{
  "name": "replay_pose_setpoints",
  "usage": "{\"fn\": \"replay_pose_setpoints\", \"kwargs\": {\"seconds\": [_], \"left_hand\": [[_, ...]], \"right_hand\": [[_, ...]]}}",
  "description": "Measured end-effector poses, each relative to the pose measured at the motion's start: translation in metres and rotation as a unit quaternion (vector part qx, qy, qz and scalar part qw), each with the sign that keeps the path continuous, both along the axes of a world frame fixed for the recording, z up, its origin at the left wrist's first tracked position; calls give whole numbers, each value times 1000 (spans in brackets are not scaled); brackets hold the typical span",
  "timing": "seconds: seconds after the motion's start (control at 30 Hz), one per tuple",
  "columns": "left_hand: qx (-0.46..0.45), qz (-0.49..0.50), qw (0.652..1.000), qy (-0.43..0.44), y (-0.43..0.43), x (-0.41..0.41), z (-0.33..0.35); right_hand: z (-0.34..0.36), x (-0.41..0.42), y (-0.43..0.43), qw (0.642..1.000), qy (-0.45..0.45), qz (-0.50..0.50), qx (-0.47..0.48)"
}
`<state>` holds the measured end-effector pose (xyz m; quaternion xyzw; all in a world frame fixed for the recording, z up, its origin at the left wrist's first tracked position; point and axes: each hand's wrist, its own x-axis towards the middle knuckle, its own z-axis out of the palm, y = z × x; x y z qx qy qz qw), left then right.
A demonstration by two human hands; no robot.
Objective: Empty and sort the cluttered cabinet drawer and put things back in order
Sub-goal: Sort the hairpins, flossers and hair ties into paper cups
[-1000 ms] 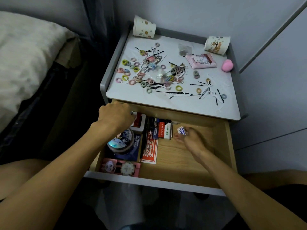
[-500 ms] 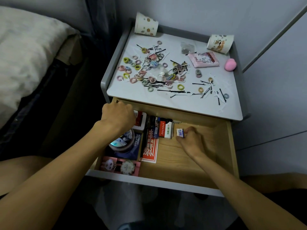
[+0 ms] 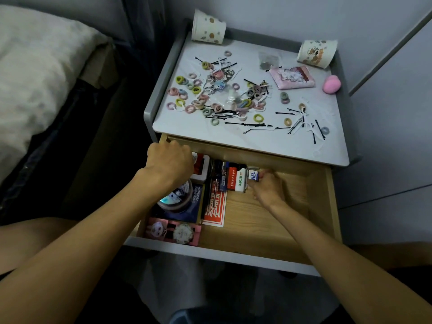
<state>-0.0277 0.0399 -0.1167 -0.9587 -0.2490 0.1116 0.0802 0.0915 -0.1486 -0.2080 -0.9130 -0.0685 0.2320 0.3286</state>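
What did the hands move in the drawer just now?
The right hand slid the small blue-and-white box left, close beside the white box in the row, still pinching it. The left hand stayed at the back left corner of the drawer; the hair ties on top stayed put.

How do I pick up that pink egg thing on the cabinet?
Come straight down and pinch the pink egg across its rounded middle, front to back: the cabinet's raised rim crowds its right side, and the pink pouch lies to its left.
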Motion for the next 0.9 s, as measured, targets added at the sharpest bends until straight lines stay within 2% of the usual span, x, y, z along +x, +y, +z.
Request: {"fn": "replay_pose_setpoints", "kwargs": {"seconds": [0.23, 0.43, 0.5, 0.57, 0.7, 0.77, 0.83, 0.9], "left_hand": [[-8, 14, 1000, -11, -1, 0, 0], [-28, 0, 996, -83, -7, 0, 0], [-72, -23, 990, -123, -11, 2, 6], [-160, -32, 974, -154, -13, 5, 14], [-305, -37, 922, -233, -13, 19, 36], [-340, -34, 906, -251, -15, 30, 45], [-318, -43, 912, -256, -14, 44, 48], [-278, -55, 924, -256, -12, 61, 44]], "right_hand": [[-1, 2, -1, 1000, 2, 10, -2], [23, -8, -12, 999, -7, 50, -6], [37, -13, -18, 996, -31, 87, -2], [58, -17, -22, 988, -64, 138, 18], [112, -1, -27, 969, -136, 199, 56], [129, 24, -32, 961, -209, 177, 30], [135, 54, -37, 952, -270, 139, -34], [132, 81, -44, 952, -268, 105, -105]]}}
